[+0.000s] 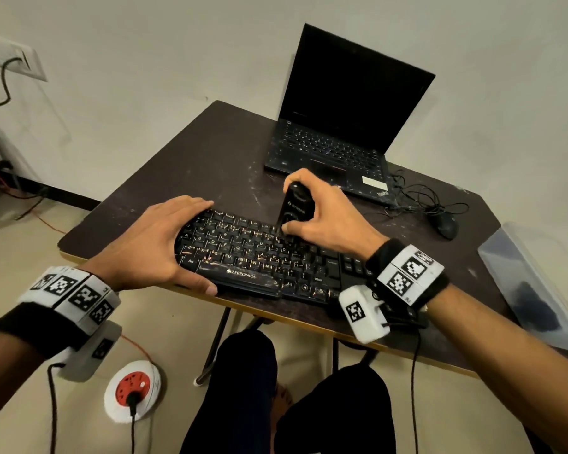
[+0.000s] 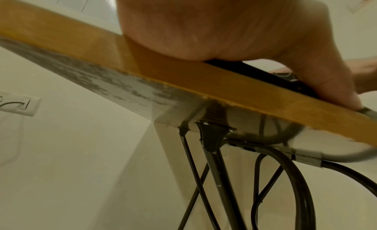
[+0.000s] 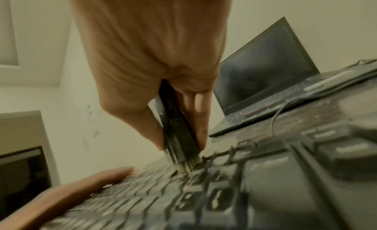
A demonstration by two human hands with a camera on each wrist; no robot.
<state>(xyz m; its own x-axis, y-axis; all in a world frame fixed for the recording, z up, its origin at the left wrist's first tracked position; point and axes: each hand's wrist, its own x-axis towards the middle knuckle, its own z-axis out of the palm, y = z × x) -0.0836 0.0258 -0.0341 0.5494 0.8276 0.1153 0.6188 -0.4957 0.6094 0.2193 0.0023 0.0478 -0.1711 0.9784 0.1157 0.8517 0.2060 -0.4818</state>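
Observation:
A black Zebronics keyboard [image 1: 259, 257] lies along the table's near edge, its keys dusty. My left hand [image 1: 158, 244] clasps its left end, fingers over the far edge and thumb on the front edge. My right hand [image 1: 322, 214] holds a small black cleaning brush [image 1: 292, 208] upright, bristles down on the keys near the keyboard's middle. In the right wrist view the brush [image 3: 175, 128] sits pinched between thumb and fingers, its bristles touching the keyboard [image 3: 204, 193]. The left wrist view shows the left hand [image 2: 224, 32] at the yellow table edge [image 2: 183, 78].
A black laptop [image 1: 338, 126] stands open with a dark screen at the table's far side. A wired mouse [image 1: 443, 224] with a tangled cable lies to the right. A clear plastic box [image 1: 538, 283] sits at the right edge. A power extension reel [image 1: 132, 391] is on the floor.

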